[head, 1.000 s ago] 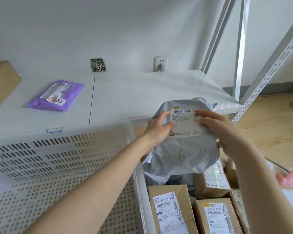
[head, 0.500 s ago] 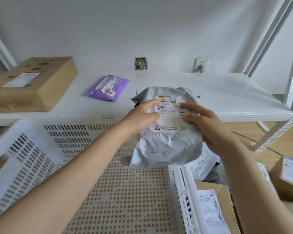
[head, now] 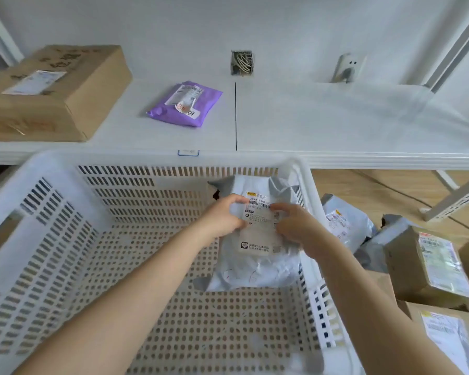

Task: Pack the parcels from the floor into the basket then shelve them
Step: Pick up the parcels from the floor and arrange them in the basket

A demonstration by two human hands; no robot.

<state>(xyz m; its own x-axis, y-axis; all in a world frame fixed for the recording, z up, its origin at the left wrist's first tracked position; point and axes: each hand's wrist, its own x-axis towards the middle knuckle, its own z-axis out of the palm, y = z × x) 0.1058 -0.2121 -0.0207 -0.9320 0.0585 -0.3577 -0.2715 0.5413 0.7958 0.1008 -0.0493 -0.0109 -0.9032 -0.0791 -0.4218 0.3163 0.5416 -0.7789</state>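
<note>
A grey plastic mailer (head: pixel 257 263) with a white label and red writing lies inside the white perforated basket (head: pixel 65 239), against its right wall. My left hand (head: pixel 222 215) and my right hand (head: pixel 293 226) both grip its upper part, fingers curled on the label. More parcels sit on the wooden floor to the right of the basket: a grey mailer (head: pixel 344 223) and several cardboard boxes (head: pixel 431 266).
A white shelf (head: pixel 336 125) runs behind the basket. On it lie a purple mailer (head: pixel 186 104) and a large cardboard box (head: pixel 52 90) at the left. Slanted white shelf posts (head: pixel 455 201) stand at the right. The basket's floor left of the mailer is bare.
Both hands have lowered the grey mailer from above the basket's right edge down into the basket. The view has shifted left and down over the basket.
</note>
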